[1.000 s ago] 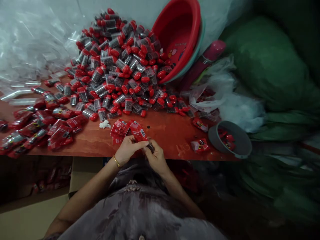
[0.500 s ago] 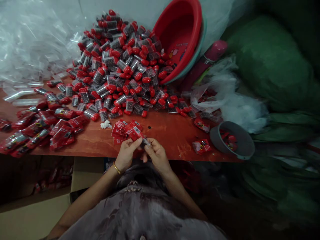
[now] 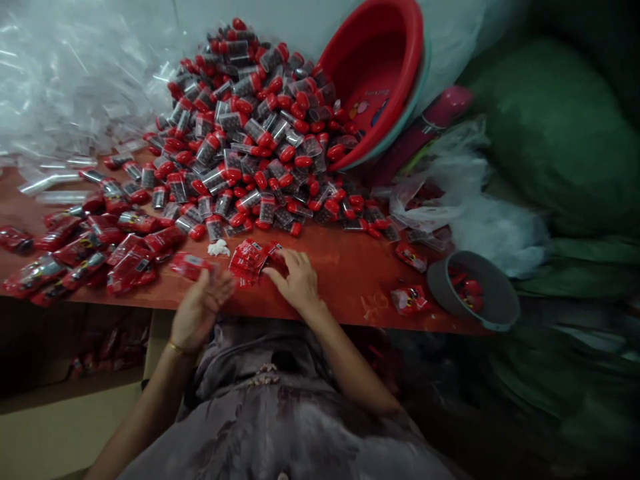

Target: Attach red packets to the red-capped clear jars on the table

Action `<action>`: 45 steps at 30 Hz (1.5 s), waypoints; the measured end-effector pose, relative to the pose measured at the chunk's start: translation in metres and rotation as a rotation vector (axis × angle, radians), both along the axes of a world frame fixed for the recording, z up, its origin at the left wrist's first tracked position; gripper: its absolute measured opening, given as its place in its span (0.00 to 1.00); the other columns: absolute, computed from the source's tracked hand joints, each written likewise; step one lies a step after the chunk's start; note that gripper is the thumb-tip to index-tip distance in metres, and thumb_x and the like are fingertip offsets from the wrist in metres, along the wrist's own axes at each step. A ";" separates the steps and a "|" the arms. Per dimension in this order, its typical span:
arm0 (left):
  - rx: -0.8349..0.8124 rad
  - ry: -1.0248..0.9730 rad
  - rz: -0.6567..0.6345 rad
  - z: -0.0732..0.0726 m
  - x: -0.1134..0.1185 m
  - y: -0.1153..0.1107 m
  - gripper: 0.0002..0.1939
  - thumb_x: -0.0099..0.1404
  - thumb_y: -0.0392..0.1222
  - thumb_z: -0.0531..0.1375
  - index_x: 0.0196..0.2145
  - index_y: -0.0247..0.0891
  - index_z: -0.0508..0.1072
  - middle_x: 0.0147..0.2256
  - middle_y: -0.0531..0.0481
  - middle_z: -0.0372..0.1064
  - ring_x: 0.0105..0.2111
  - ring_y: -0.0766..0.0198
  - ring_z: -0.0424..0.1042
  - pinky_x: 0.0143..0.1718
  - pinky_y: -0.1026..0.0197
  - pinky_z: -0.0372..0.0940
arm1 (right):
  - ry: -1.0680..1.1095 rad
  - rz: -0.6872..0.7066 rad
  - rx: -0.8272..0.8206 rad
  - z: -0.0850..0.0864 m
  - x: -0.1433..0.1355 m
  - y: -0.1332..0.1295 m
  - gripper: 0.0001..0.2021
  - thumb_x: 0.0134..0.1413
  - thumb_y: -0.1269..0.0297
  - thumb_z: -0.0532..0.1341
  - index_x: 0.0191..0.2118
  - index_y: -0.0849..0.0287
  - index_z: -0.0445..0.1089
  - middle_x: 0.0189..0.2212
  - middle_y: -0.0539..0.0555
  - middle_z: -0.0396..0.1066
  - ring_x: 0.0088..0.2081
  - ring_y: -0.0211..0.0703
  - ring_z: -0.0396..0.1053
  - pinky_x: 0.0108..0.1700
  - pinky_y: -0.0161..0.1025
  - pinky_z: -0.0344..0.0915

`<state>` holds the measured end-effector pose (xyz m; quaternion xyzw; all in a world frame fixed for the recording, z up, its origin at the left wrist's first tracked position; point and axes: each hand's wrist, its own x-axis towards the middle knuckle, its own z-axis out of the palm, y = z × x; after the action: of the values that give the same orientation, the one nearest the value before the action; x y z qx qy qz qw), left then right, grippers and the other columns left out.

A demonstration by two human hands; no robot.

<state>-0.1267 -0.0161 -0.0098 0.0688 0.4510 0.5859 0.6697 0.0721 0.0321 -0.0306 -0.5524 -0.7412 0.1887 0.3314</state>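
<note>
My left hand (image 3: 203, 310) is at the table's front edge, fingers spread and blurred. Just beyond its thumb is a blurred red packet (image 3: 190, 265), apart from the grip as far as I can see. My right hand (image 3: 297, 280) reaches over a small stack of red printed cards (image 3: 247, 260), thumb and fingers apart at its right side. A card partly shows between them; its far part is hidden under the fingers. Left of my left hand lies a heap of filled red packets (image 3: 130, 263).
A large pile of clear tubes with red caps (image 3: 250, 140) covers the back. A red basin (image 3: 415, 60) leans beside it. At right are a grey bowl (image 3: 505, 293) with red pieces, plastic bags (image 3: 495, 227) and a pink bottle (image 3: 445, 110). A cardboard box (image 3: 65, 427) stands below left.
My hands were together over a small item; now they are apart. My left hand has moved left, near the blurred packet, and my right hand has moved forward to the cards.
</note>
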 end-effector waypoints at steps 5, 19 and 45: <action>0.104 -0.060 0.581 0.002 -0.069 0.015 0.21 0.63 0.59 0.53 0.40 0.39 0.72 0.34 0.51 0.77 0.40 0.67 0.74 0.45 0.64 0.67 | -0.305 -0.002 -0.002 -0.014 0.013 0.021 0.16 0.55 0.63 0.58 0.49 0.60 0.70 0.54 0.63 0.66 0.54 0.56 0.60 0.54 0.52 0.57; 0.352 0.473 -0.382 0.005 0.081 0.029 0.19 0.47 0.48 0.68 0.36 0.34 0.78 0.29 0.48 0.76 0.28 0.63 0.72 0.36 0.59 0.68 | 0.926 -0.073 -0.476 -0.005 0.019 -0.022 0.17 0.48 0.49 0.63 0.29 0.60 0.75 0.23 0.50 0.74 0.28 0.40 0.71 0.36 0.39 0.69; 0.294 0.454 -0.254 -0.002 0.089 0.025 0.16 0.47 0.52 0.67 0.24 0.36 0.76 0.24 0.52 0.72 0.25 0.68 0.67 0.31 0.65 0.63 | 0.733 -0.163 -0.302 0.008 0.018 -0.037 0.10 0.52 0.57 0.61 0.31 0.58 0.73 0.26 0.50 0.75 0.29 0.40 0.70 0.35 0.37 0.67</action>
<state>-0.0380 0.0084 -0.0114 0.3503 0.4875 0.5261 0.6024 0.0903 -0.0050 -0.0228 -0.5477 -0.4917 0.4532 0.5029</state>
